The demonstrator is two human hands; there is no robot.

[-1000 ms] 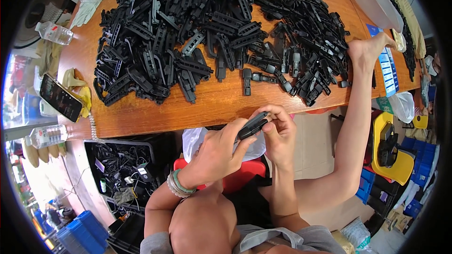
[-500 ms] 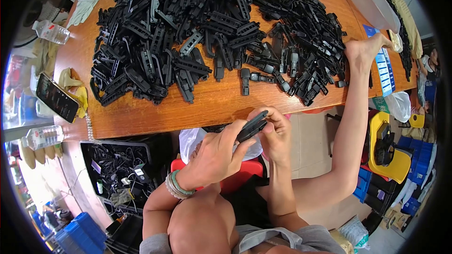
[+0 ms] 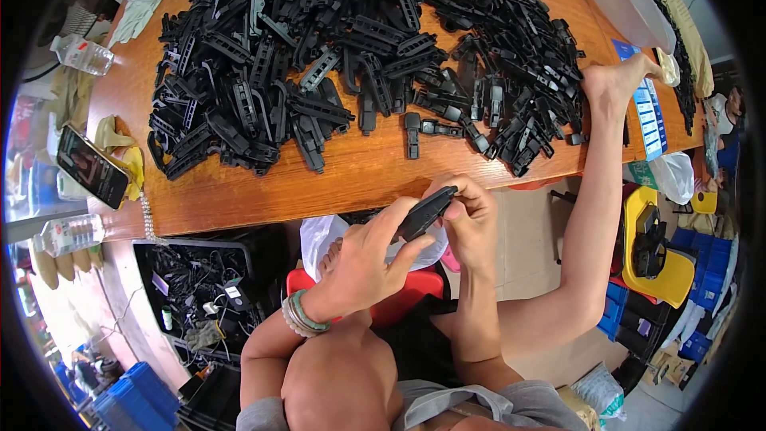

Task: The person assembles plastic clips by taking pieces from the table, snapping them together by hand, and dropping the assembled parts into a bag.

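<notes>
Just off the near edge of the wooden table point(image 3: 239, 203), both my hands hold one long, narrow black plastic piece point(image 3: 427, 214). My left hand point(image 3: 363, 259) grips its lower left end between thumb and fingers. At its upper right end, my right hand point(image 3: 472, 231) pinches it with thumb and bent fingers. Whether a second small part sits under my right fingertips is hidden. Beyond my hands lies a big heap of black slotted plastic pieces point(image 3: 247, 104), and right of it a heap of smaller black clip-like parts point(image 3: 523, 124). One small clip part point(image 3: 412, 136) lies in front.
A bare foot point(image 3: 608, 84) rests on the table at right, by a blue-and-white sheet point(image 3: 650, 120). A phone point(image 3: 92, 166) leans at the left edge near a plastic bottle point(image 3: 82, 54). Below left stands a black crate point(image 3: 247, 249) of parts; a yellow chair point(image 3: 674, 283) is at right.
The black piece has turned slightly between my hands, and more of its broad side shows. My right thumb and fingers have shifted a little along its end. The view has moved slightly.
</notes>
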